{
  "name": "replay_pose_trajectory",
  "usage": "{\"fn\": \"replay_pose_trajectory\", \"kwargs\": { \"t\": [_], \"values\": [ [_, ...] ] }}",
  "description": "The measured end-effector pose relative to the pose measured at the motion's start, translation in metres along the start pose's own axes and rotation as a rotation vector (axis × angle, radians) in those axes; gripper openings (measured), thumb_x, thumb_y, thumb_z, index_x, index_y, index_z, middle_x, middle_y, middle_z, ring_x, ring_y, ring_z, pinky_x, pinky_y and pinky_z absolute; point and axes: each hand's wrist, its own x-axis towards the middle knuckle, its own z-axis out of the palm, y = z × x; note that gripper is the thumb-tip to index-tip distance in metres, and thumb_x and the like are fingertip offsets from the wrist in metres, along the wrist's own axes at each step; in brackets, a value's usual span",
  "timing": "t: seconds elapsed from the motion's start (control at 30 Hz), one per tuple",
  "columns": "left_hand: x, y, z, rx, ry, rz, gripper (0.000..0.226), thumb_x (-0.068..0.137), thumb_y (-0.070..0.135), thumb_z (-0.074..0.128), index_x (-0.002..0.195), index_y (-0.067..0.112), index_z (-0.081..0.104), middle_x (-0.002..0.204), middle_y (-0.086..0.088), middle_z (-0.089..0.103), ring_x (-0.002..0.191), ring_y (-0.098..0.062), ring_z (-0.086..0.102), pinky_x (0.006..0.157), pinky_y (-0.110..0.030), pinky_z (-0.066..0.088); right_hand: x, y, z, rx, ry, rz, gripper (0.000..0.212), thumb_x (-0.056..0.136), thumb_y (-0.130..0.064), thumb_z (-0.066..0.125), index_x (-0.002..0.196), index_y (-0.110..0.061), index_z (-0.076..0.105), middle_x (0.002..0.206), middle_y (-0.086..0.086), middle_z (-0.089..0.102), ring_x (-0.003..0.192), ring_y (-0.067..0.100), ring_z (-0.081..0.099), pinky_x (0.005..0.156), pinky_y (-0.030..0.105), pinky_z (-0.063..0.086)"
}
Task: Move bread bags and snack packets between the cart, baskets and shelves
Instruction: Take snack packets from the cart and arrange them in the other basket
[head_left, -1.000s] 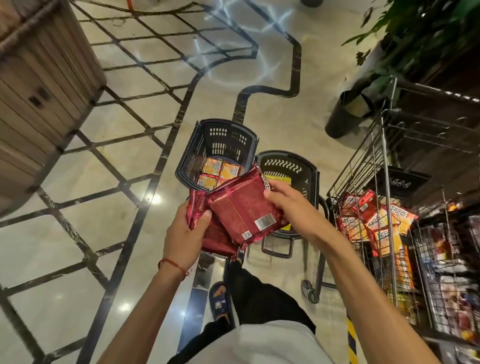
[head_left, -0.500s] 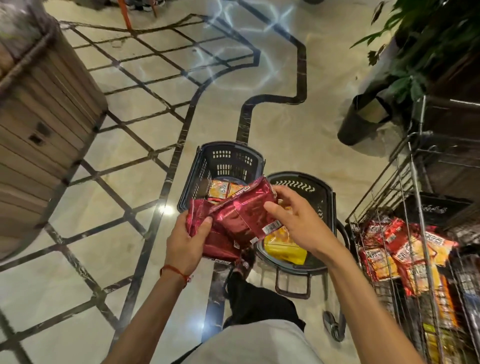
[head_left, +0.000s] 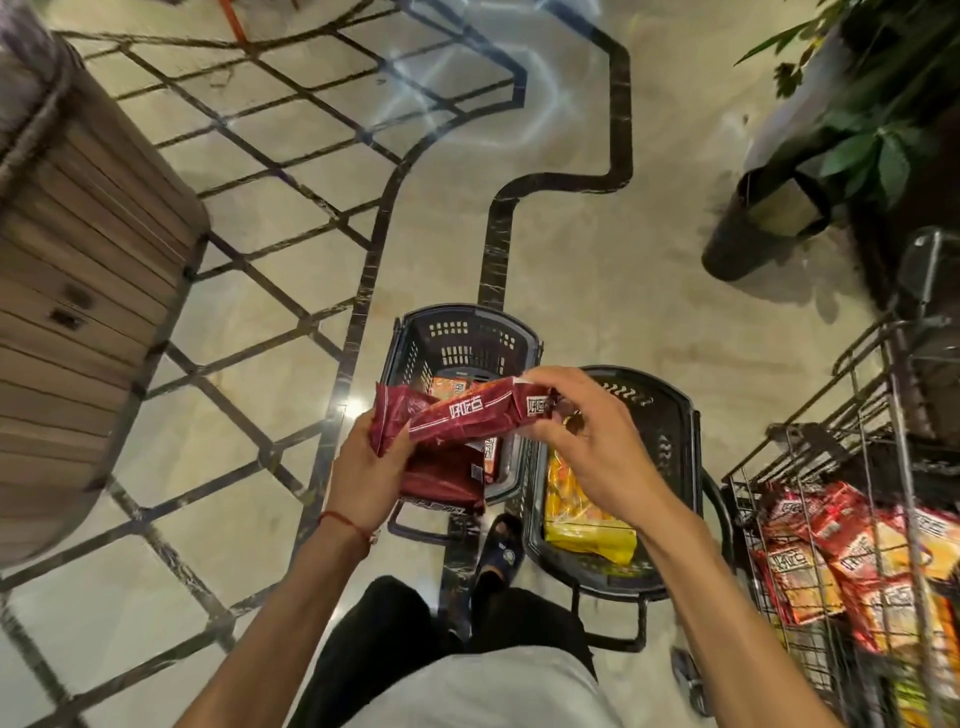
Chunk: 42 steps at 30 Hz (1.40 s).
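Both hands are held above two floor baskets. The left hand grips a small stack of red snack packets at its near end, fingers curled round it. The right hand pinches the far end of the uppermost packet, thumb and forefinger closed on the seal; its other fingers hang loose.

The stack hangs over the left basket, which holds orange packets; the right basket holds a yellow bag; the cart stands to the right, part filled.

Risks, as judged: glossy film may slide from so light a pinch; the lower packet may slip from the left grip and fall on the floor between the baskets.
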Motion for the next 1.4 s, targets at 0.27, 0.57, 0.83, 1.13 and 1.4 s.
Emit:
{"fn": "replay_pose_trajectory", "kwargs": {
  "t": [0.27, 0.57, 0.83, 1.13, 1.4],
  "values": [
    [0.042, 0.012, -0.012, -0.037, -0.019, 0.020, 0.045, 0.097, 0.040, 0.063, 0.138, 0.022, 0.053, 0.116, 0.002, 0.067, 0.102, -0.008, 0.067, 0.081, -0.025, 0.057, 0.030, -0.005, 0.006, 0.144, -0.146, 0.050, 0.052, 0.095, -0.004, 0.071, 0.129, -0.042, 0.066, 0.153, -0.011, 0.039, 0.140, 0.007, 0.046, 0.108, 0.020, 0.046],
    [0.084, 0.027, -0.051, 0.004, -0.100, 0.154, 0.042, 0.099, 0.033, 0.063, 0.138, 0.023, 0.052, 0.110, 0.007, 0.066, 0.094, 0.003, 0.063, 0.066, -0.002, 0.049, 0.060, -0.049, 0.072, 0.301, 0.361, 0.242, 0.007, 0.100, -0.026, 0.069, 0.107, -0.025, 0.071, 0.130, -0.011, 0.061, 0.123, -0.004, 0.055, 0.102, 0.021, 0.044],
    [0.128, 0.020, -0.097, -0.011, -0.226, 0.157, 0.052, 0.096, 0.043, 0.063, 0.142, 0.023, 0.050, 0.119, 0.006, 0.069, 0.108, -0.010, 0.068, 0.091, -0.029, 0.058, 0.080, -0.070, 0.137, 0.567, 0.608, 0.473, 0.082, 0.083, -0.007, 0.086, 0.145, -0.036, 0.040, 0.154, -0.001, 0.039, 0.138, 0.011, 0.048, 0.105, 0.040, 0.056],
    [0.142, 0.009, -0.115, -0.071, -0.364, 0.150, 0.059, 0.093, 0.041, 0.071, 0.145, 0.029, 0.046, 0.123, 0.011, 0.067, 0.109, -0.006, 0.069, 0.082, -0.022, 0.060, 0.088, -0.075, 0.158, 0.941, 0.570, 0.551, 0.078, 0.092, -0.004, 0.075, 0.152, -0.040, 0.038, 0.135, 0.002, 0.068, 0.117, 0.026, 0.072, 0.094, 0.052, 0.061],
    [0.146, 0.007, -0.097, -0.030, -0.355, 0.151, 0.069, 0.089, 0.047, 0.071, 0.149, 0.027, 0.045, 0.128, 0.006, 0.067, 0.114, -0.007, 0.067, 0.095, -0.030, 0.059, 0.083, -0.050, 0.140, 0.919, 0.497, 0.510, 0.072, 0.096, -0.003, 0.069, 0.150, -0.043, 0.041, 0.136, 0.010, 0.068, 0.122, 0.036, 0.069, 0.099, 0.065, 0.055]
  ]
}}
